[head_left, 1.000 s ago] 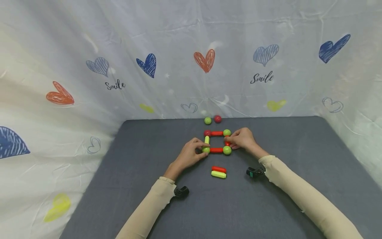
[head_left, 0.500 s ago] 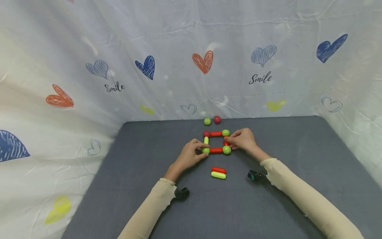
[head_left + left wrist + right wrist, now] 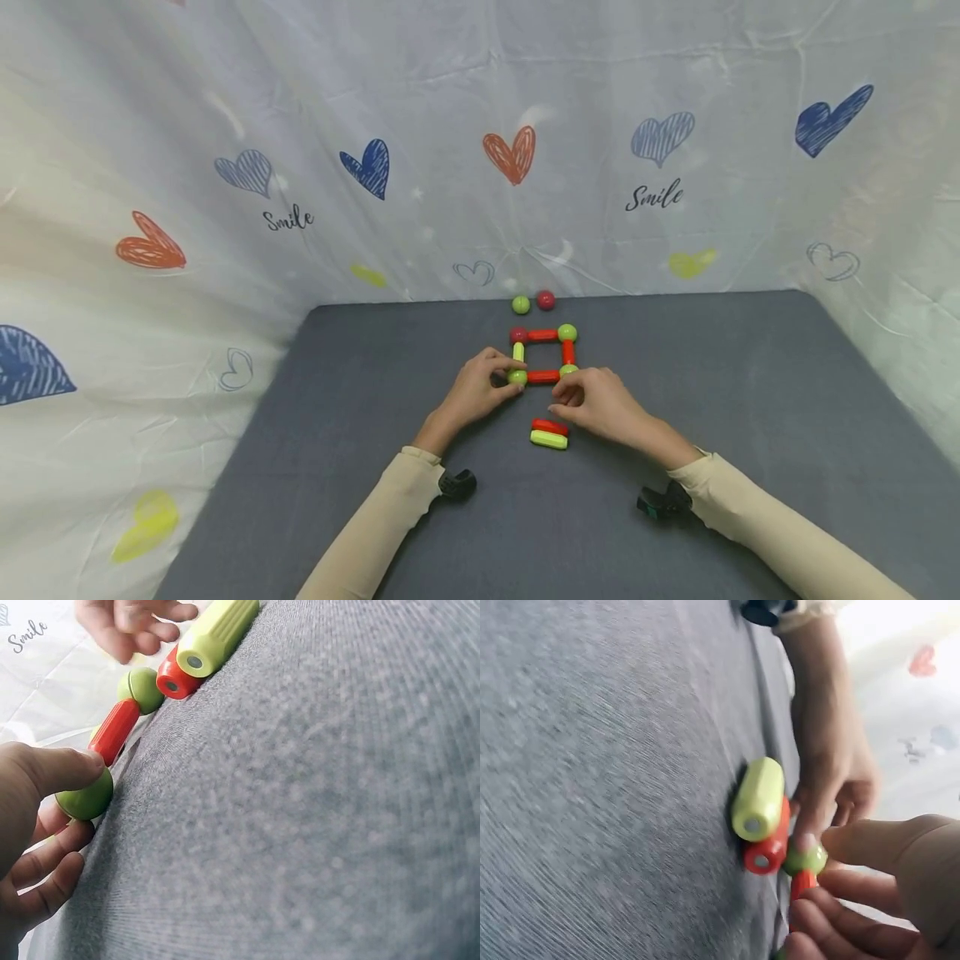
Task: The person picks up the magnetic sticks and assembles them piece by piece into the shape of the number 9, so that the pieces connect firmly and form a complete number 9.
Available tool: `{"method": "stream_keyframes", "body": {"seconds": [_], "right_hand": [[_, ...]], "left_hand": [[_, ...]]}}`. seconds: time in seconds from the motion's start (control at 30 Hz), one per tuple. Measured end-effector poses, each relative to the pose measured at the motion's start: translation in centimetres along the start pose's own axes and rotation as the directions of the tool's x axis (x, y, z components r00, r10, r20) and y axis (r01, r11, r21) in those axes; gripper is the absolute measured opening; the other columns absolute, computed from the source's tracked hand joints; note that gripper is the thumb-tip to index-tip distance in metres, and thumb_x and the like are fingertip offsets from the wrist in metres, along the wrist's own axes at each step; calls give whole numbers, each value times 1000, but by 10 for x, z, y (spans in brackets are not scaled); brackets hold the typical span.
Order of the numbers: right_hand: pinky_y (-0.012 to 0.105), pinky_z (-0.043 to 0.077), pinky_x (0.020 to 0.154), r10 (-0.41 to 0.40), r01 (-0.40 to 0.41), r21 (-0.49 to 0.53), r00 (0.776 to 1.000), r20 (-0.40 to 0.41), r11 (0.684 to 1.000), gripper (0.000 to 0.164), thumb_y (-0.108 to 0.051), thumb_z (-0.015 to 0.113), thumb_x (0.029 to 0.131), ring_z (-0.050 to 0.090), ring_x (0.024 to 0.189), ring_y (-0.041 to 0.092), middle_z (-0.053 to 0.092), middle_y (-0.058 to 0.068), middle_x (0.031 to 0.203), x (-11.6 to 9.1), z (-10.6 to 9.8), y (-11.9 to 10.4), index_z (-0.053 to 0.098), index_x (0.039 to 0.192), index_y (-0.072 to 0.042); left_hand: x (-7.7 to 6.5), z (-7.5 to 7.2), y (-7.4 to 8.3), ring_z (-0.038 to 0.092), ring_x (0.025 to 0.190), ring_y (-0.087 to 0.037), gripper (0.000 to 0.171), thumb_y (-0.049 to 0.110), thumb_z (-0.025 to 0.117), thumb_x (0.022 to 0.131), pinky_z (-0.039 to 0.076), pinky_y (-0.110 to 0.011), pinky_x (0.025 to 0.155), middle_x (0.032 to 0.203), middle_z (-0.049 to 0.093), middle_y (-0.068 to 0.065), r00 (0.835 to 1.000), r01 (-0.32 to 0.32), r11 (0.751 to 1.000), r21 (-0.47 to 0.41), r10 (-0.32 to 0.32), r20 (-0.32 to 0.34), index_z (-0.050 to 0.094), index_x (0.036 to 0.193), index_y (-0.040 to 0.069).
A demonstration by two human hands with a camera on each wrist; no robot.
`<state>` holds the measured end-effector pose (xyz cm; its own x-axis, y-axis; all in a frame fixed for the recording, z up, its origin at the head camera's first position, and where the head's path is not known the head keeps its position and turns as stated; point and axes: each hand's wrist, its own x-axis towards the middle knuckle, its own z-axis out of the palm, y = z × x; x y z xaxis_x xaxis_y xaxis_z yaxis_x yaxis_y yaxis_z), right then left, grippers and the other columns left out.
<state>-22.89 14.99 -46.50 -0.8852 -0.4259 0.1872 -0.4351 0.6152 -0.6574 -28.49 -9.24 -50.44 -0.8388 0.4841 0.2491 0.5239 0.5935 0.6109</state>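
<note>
A square of magnetic rods and balls lies on the grey table. My left hand [image 3: 477, 387] pinches the green ball [image 3: 86, 796] at its near left corner, thumb on top and fingers below. From that ball run a yellow-green rod [image 3: 519, 352] and a red rod [image 3: 543, 377]. The far corners are a dark red ball [image 3: 518, 335] and a green ball [image 3: 567, 332]. Fingers loosely bent and holding nothing, my right hand [image 3: 603, 406] hovers by the near right corner, partly covering the green ball [image 3: 142, 688] there. Close below its fingertips lie a loose red rod [image 3: 550, 426] and yellow-green rod [image 3: 549, 439].
Behind the square, a loose green ball [image 3: 521, 305] and a red ball [image 3: 546, 300] sit by the table's far edge. A white curtain [image 3: 442, 92] printed with hearts hangs around the table [image 3: 360, 367].
My right hand has let go of the red rod on the square's right side and come nearer, toward the two loose rods. My left hand stays on its ball.
</note>
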Motion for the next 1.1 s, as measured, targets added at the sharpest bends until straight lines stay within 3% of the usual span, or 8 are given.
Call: {"method": "stream_keyframes", "body": {"seconds": [0.27,0.47,0.77,0.97,1.1], "right_hand": [[24,51,59,0,8,-42,982,187,999,12,-20,82,84,61,65,1,68,-11,76,-4,7,-5,78,90,-11],[23,49,54,-47,59,-47,974,222,997,5,-16,82,83,57,59,0,64,-14,70,-3,11,-6,77,85,-14],[24,48,52,-45,61,-61,971,235,996,6,-14,81,83,55,56,0,62,-14,67,-4,12,-7,76,81,-14],[26,51,53,46,-56,51,984,172,997,4,-11,79,81,60,57,6,65,-10,67,-8,9,0,75,80,-14],[32,55,52,174,-208,208,970,169,956,6,-9,78,83,66,57,15,69,-1,67,-11,3,8,74,79,-7]], "left_hand": [[0,1,-1,61,89,-12,34,23,80,88,51,-31,80,100,58,2,1000,-10,1000,-18,10,1,74,120,17],[0,0,1,61,89,-12,34,22,81,87,51,-31,80,101,58,2,1000,-8,1000,-12,8,3,74,120,17],[1,0,1,61,90,-14,34,21,80,88,51,-32,81,101,58,0,1000,-8,1000,-19,8,7,74,121,15],[0,0,0,61,89,-13,34,22,80,88,51,-31,81,102,58,2,1000,-6,1000,-10,6,6,74,121,18],[0,0,0,61,89,-13,34,22,81,88,51,-31,81,102,58,2,1000,-4,1000,-14,4,8,74,120,17]]}}
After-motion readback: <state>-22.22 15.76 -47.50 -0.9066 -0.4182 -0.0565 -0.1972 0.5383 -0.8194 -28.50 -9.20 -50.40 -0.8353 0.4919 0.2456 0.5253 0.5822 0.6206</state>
